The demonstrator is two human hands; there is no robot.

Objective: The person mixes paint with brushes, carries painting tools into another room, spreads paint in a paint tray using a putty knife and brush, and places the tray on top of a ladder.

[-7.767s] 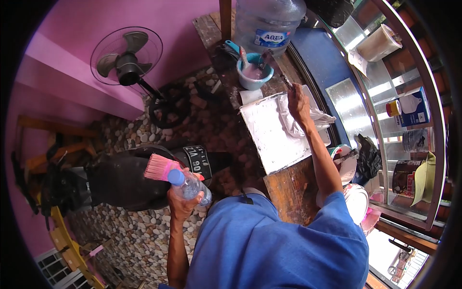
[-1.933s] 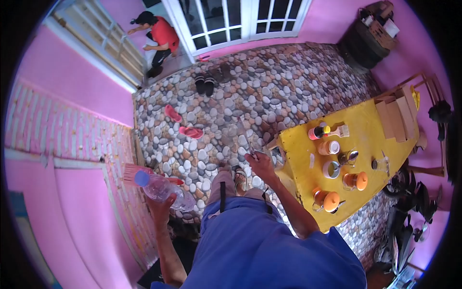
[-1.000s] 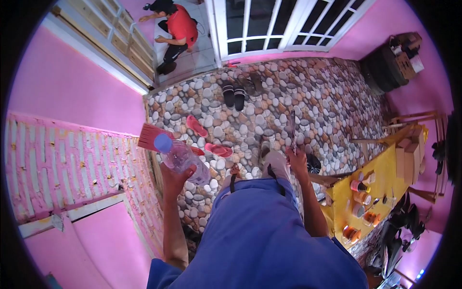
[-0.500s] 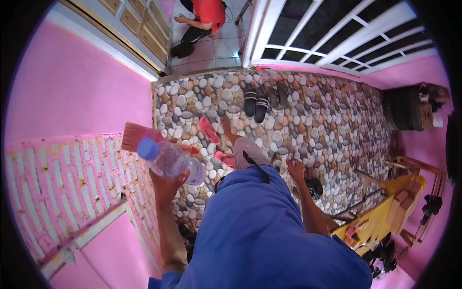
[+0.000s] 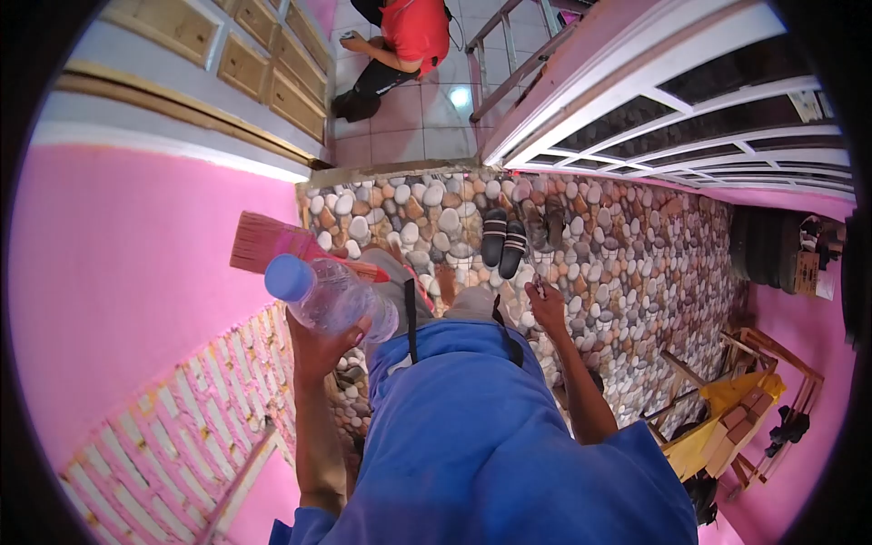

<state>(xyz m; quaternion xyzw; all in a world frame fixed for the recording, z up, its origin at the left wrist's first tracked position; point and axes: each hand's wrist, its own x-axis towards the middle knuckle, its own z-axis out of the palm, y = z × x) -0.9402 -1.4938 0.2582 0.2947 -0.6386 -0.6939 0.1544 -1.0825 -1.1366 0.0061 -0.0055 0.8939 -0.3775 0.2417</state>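
Note:
My left hand (image 5: 322, 350) is wrapped round a clear plastic bottle (image 5: 341, 300) with a blue cap (image 5: 287, 277), tilted to the left. A wide paintbrush (image 5: 272, 243) with pinkish bristles and a red handle lies behind the bottle, in the same hand; where the fingers grip it is hidden. My right hand (image 5: 546, 309) hangs over the pebble-patterned floor, its fingers curled closed. Something small and thin shows at the fingertips, too small to name.
Black striped slippers (image 5: 502, 243) and a worn brown pair (image 5: 543, 225) lie ahead on the floor (image 5: 627, 272). A person in a red shirt (image 5: 413, 36) sits beyond the doorway, near a metal ladder (image 5: 513, 59). A wooden rack with yellow cloth (image 5: 727, 395) stands right, a white window grille (image 5: 672, 109) ahead right.
My body has moved forward, bringing the doorway and slippers nearer. The pink sandals are now mostly hidden by my legs. Both hands keep their grip; my right hand has swung forward.

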